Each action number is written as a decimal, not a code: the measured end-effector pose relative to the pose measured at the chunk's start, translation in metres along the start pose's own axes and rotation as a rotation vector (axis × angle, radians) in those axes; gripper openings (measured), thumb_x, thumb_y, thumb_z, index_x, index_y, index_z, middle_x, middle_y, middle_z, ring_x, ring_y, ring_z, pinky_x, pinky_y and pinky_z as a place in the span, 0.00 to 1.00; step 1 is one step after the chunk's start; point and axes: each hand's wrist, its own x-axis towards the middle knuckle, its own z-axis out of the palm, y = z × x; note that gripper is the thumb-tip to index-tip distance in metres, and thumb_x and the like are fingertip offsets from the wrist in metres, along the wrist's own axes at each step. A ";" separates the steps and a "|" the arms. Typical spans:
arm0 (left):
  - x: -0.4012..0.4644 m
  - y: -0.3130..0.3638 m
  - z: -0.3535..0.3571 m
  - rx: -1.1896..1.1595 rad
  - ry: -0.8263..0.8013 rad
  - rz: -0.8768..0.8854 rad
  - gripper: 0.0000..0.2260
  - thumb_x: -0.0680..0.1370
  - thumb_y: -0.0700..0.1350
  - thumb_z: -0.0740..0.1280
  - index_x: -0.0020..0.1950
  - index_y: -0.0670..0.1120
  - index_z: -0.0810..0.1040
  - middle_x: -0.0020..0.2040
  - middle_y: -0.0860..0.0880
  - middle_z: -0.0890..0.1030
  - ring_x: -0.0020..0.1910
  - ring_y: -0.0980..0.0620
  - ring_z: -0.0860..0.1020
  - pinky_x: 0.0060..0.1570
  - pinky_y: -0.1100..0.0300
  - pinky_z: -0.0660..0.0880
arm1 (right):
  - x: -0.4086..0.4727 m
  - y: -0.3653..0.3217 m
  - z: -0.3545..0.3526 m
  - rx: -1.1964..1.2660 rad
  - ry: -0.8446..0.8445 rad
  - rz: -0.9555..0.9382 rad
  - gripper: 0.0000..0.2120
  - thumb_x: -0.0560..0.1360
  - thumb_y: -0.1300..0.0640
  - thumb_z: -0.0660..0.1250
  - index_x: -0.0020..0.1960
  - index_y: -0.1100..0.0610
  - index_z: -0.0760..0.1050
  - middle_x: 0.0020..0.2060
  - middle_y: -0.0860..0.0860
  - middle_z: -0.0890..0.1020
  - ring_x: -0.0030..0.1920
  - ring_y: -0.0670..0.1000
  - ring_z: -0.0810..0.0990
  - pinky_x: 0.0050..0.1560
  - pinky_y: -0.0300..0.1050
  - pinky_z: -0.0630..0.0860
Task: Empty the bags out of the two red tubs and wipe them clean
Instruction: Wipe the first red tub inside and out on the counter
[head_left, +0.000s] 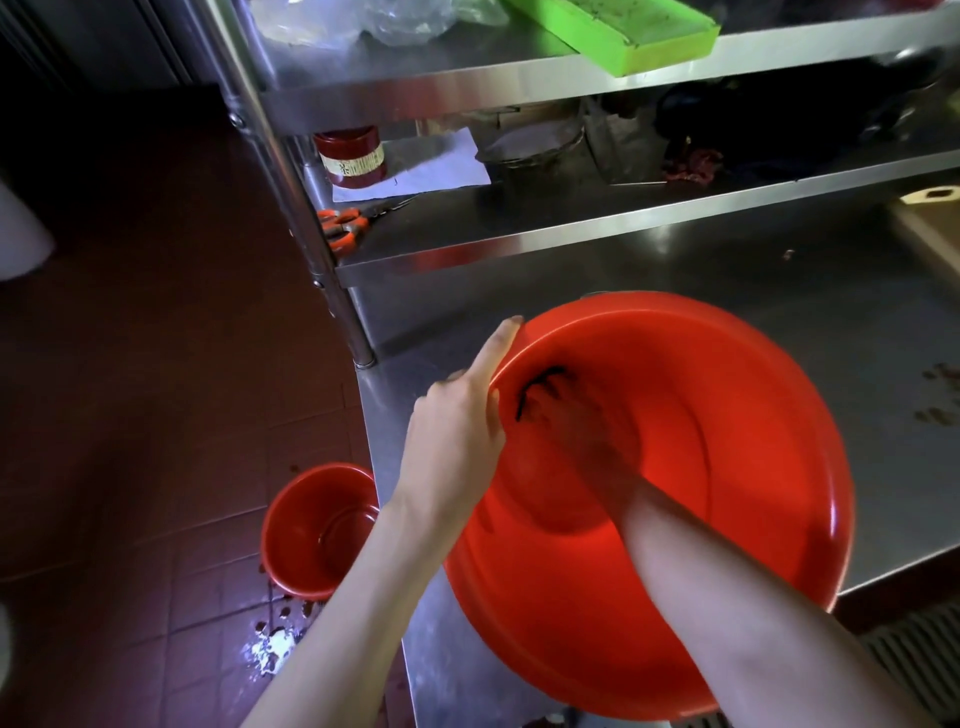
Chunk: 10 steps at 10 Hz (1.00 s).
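Steel table (779, 322) under large red tub (753, 415)

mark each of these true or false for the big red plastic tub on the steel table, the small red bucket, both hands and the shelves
1. The big red plastic tub rests on the steel table. True.
2. The left hand is inside the tub. False: it grips the rim from outside.
3. The right hand reaches inside the tub. True.
4. The small red bucket stands on a shelf. False: it stands on the tiled floor.
5. The orange-handled scissors hang from a hook. False: they lie on the lower steel shelf.
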 end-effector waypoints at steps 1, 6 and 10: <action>-0.010 -0.002 0.001 0.029 0.061 -0.030 0.35 0.82 0.33 0.63 0.84 0.58 0.58 0.39 0.48 0.80 0.33 0.49 0.80 0.43 0.45 0.83 | -0.015 0.033 0.023 -0.074 -0.139 0.372 0.20 0.79 0.48 0.49 0.63 0.51 0.74 0.61 0.58 0.76 0.60 0.63 0.76 0.59 0.59 0.75; -0.010 -0.008 -0.001 0.000 0.097 -0.049 0.33 0.82 0.34 0.65 0.84 0.55 0.62 0.44 0.50 0.82 0.35 0.55 0.79 0.49 0.54 0.84 | -0.042 -0.068 -0.017 0.657 -0.826 0.445 0.12 0.80 0.60 0.65 0.60 0.65 0.79 0.54 0.59 0.84 0.46 0.50 0.84 0.39 0.41 0.76; -0.015 -0.012 -0.001 -0.032 0.093 -0.062 0.32 0.83 0.34 0.65 0.84 0.55 0.62 0.57 0.46 0.85 0.40 0.51 0.84 0.51 0.48 0.85 | -0.074 -0.021 -0.007 0.314 -0.865 0.503 0.22 0.77 0.52 0.67 0.70 0.58 0.75 0.62 0.53 0.84 0.61 0.54 0.83 0.59 0.56 0.81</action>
